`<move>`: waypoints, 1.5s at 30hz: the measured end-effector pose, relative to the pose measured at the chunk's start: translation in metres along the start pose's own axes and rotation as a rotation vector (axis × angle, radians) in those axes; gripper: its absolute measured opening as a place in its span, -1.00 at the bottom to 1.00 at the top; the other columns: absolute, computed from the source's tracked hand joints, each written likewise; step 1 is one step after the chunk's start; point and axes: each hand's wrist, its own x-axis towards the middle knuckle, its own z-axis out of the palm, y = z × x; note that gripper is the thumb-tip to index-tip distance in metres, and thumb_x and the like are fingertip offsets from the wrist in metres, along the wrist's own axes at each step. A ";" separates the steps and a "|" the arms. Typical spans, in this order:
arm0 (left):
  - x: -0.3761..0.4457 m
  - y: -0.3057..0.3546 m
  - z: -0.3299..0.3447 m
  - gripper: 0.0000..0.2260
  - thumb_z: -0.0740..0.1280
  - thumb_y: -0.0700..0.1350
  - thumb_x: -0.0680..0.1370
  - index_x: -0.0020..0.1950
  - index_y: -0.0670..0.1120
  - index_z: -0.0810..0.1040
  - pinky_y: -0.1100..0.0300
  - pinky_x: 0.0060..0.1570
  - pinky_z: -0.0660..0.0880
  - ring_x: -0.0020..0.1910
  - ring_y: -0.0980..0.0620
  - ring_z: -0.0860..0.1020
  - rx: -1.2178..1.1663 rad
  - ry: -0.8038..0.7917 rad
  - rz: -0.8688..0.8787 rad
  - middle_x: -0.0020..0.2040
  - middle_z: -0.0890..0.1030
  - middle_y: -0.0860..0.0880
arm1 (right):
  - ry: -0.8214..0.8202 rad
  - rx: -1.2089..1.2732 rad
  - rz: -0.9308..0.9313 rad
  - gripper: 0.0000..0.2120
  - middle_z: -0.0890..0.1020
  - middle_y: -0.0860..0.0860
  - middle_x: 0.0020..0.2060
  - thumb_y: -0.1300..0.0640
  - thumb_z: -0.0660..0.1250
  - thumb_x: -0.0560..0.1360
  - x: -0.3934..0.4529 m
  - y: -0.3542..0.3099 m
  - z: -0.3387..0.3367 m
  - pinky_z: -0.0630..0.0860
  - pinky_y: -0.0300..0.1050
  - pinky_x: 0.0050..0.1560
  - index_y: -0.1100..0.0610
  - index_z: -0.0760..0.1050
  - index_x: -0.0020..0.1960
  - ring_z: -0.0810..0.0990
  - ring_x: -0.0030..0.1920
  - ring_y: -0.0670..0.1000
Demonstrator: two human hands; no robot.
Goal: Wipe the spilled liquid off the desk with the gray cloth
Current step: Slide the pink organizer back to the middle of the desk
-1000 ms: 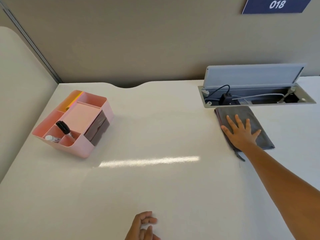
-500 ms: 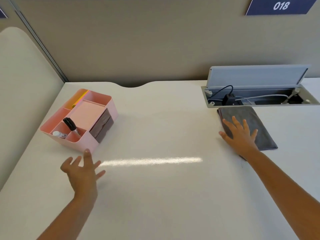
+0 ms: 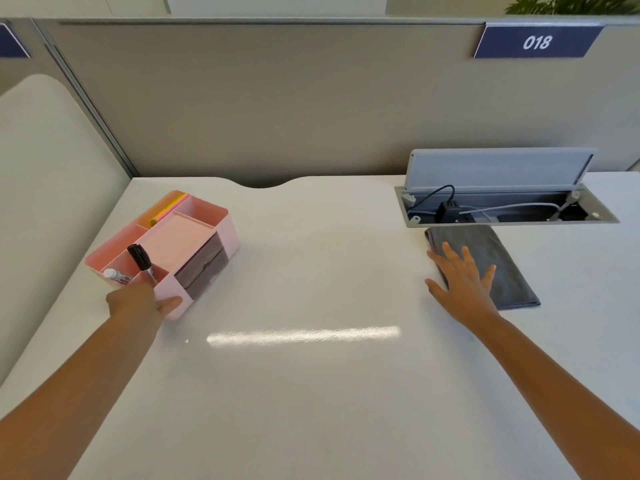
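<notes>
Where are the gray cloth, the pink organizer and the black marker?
gray cloth (image 3: 498,258), head view, bare middle of the fabric.
pink organizer (image 3: 176,240), head view, flat lid.
black marker (image 3: 140,258), head view, cap end.

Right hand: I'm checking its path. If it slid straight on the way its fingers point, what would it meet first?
The right hand already lies on the gray cloth; straight on, probably the open cable tray.
</notes>
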 end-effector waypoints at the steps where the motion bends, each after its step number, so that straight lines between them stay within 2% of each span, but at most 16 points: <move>1: 0.000 0.002 -0.001 -0.59 0.29 -0.17 0.51 0.35 -0.11 0.32 -0.07 0.03 0.57 0.17 -0.19 0.52 -0.030 -0.027 0.015 0.34 0.43 -0.14 | 0.000 0.017 -0.011 -0.47 0.08 0.01 0.53 -0.09 0.19 0.54 0.000 -0.004 -0.001 -0.23 0.39 0.36 -0.08 0.15 0.47 -0.09 0.52 0.13; 5: -0.013 0.005 0.001 -0.65 0.17 -0.27 0.55 0.33 -0.10 0.32 -0.08 0.00 0.57 0.10 -0.22 0.55 -0.064 -0.124 0.058 0.31 0.46 -0.11 | 0.008 0.175 -0.074 -0.47 0.09 0.02 0.52 -0.10 0.21 0.53 0.004 -0.037 -0.004 -0.22 0.33 0.39 -0.09 0.17 0.45 -0.08 0.52 0.12; 8: -0.031 0.002 0.009 -0.63 0.08 -0.35 0.54 0.34 -0.16 0.30 -0.04 -0.08 0.58 0.11 -0.24 0.54 -0.037 -0.230 0.085 0.27 0.47 -0.16 | -0.020 0.448 -0.125 -0.47 0.13 0.00 0.51 -0.09 0.23 0.53 0.004 -0.072 -0.005 -0.13 0.24 0.44 -0.08 0.18 0.45 -0.02 0.52 0.09; 10: -0.044 -0.003 0.017 -0.66 0.07 -0.36 0.54 0.31 -0.22 0.32 0.00 -0.26 0.64 0.07 -0.25 0.53 -0.043 -0.322 0.104 0.18 0.49 -0.18 | -0.074 0.666 -0.130 -0.46 0.21 -0.02 0.48 -0.11 0.22 0.52 0.003 -0.098 -0.007 0.04 0.00 0.46 -0.06 0.19 0.45 0.13 0.49 0.04; 12: -0.056 -0.007 0.025 -0.70 0.10 -0.34 0.55 0.27 -0.23 0.34 0.02 -0.34 0.63 0.07 -0.26 0.53 -0.050 -0.382 0.104 0.13 0.50 -0.19 | -0.126 0.820 -0.098 -0.45 0.32 -0.01 0.44 -0.14 0.20 0.53 0.002 -0.122 -0.009 0.15 -0.22 0.32 -0.05 0.17 0.46 0.29 0.42 0.00; 14: -0.063 -0.011 0.034 -0.71 0.10 -0.33 0.55 0.26 -0.24 0.36 0.06 -0.34 0.62 0.05 -0.27 0.54 -0.032 -0.423 0.096 0.13 0.51 -0.21 | -0.155 0.886 -0.061 -0.44 0.32 0.02 0.44 -0.15 0.14 0.54 0.002 -0.143 -0.010 0.20 -0.20 0.30 -0.03 0.12 0.48 0.32 0.40 0.03; 17: -0.069 -0.015 0.045 -0.66 0.04 -0.34 0.55 0.31 -0.24 0.35 0.08 -0.32 0.61 -0.10 -0.24 0.58 0.038 -0.470 0.109 0.14 0.53 -0.24 | -0.201 0.909 -0.020 -0.44 0.23 0.02 0.48 -0.20 0.03 0.56 0.004 -0.161 -0.009 0.17 -0.02 0.40 -0.04 0.04 0.50 0.26 0.44 0.08; 19: -0.073 -0.018 0.053 -0.66 0.03 -0.32 0.55 0.30 -0.22 0.35 0.15 -0.39 0.61 -0.17 -0.21 0.59 0.085 -0.514 0.139 0.11 0.55 -0.24 | -0.210 0.942 -0.029 -0.44 0.29 0.03 0.46 -0.22 -0.01 0.55 0.003 -0.166 -0.008 0.22 0.03 0.38 -0.04 0.07 0.49 0.29 0.42 0.11; 21: -0.076 -0.022 0.060 -0.66 0.03 -0.30 0.55 0.31 -0.20 0.34 0.19 -0.42 0.60 -0.17 -0.21 0.60 0.132 -0.546 0.156 0.10 0.55 -0.22 | -0.186 0.988 -0.035 -0.48 0.42 0.03 0.36 -0.22 -0.02 0.56 0.000 -0.169 -0.008 0.32 -0.06 0.26 -0.03 0.16 0.44 0.40 0.34 0.12; 22: -0.076 -0.025 0.063 -0.65 0.02 -0.31 0.55 0.31 -0.19 0.34 0.19 -0.41 0.60 -0.15 -0.23 0.61 0.157 -0.556 0.158 0.11 0.55 -0.22 | -0.172 1.013 -0.020 -0.50 0.45 0.03 0.32 -0.21 -0.03 0.56 -0.002 -0.169 -0.008 0.32 -0.10 0.21 -0.02 0.18 0.43 0.42 0.30 0.11; 26: -0.072 -0.032 0.072 -0.62 0.00 -0.32 0.54 0.33 -0.16 0.31 0.17 -0.37 0.60 -0.09 -0.26 0.61 0.240 -0.570 0.159 0.19 0.55 -0.22 | -0.143 1.064 0.028 -0.55 0.47 0.01 0.29 -0.15 -0.06 0.59 -0.010 -0.164 -0.006 0.30 -0.14 0.18 -0.01 0.20 0.41 0.44 0.24 0.03; 31: -0.063 -0.035 0.077 -0.63 0.01 -0.30 0.54 0.33 -0.13 0.31 0.20 -0.40 0.61 -0.42 -0.04 0.66 0.302 -0.594 0.177 0.12 0.56 -0.21 | -0.120 1.102 0.056 -0.57 0.46 -0.03 0.28 -0.11 -0.06 0.60 -0.020 -0.161 -0.003 0.27 -0.23 0.15 0.00 0.20 0.42 0.38 0.13 -0.11; 36: -0.057 -0.033 0.081 -0.64 0.03 -0.25 0.55 0.35 -0.12 0.31 0.16 -0.35 0.61 -0.22 -0.18 0.64 0.391 -0.604 0.232 0.21 0.55 -0.26 | -0.121 1.098 0.095 -0.57 0.47 -0.07 0.20 -0.10 -0.06 0.60 -0.027 -0.160 0.003 0.30 -0.22 0.16 0.00 0.22 0.41 0.43 0.15 -0.07; 40: -0.053 -0.030 0.085 -0.65 0.04 -0.22 0.56 0.35 -0.11 0.32 0.11 -0.30 0.61 -0.21 -0.21 0.64 0.414 -0.593 0.250 0.23 0.54 -0.25 | -0.118 1.105 0.093 -0.58 0.48 -0.09 0.20 -0.10 -0.06 0.60 -0.029 -0.161 0.007 0.33 -0.23 0.14 -0.02 0.21 0.41 0.45 0.12 -0.09; 45: -0.052 -0.032 0.088 -0.63 0.01 -0.24 0.55 0.35 -0.11 0.32 0.19 -0.39 0.60 -0.24 -0.18 0.63 0.409 -0.586 0.261 0.22 0.54 -0.25 | -0.104 1.067 0.107 -0.58 0.50 -0.03 0.26 -0.10 -0.06 0.60 -0.022 -0.159 0.006 0.32 -0.23 0.12 0.00 0.23 0.41 0.44 0.10 -0.08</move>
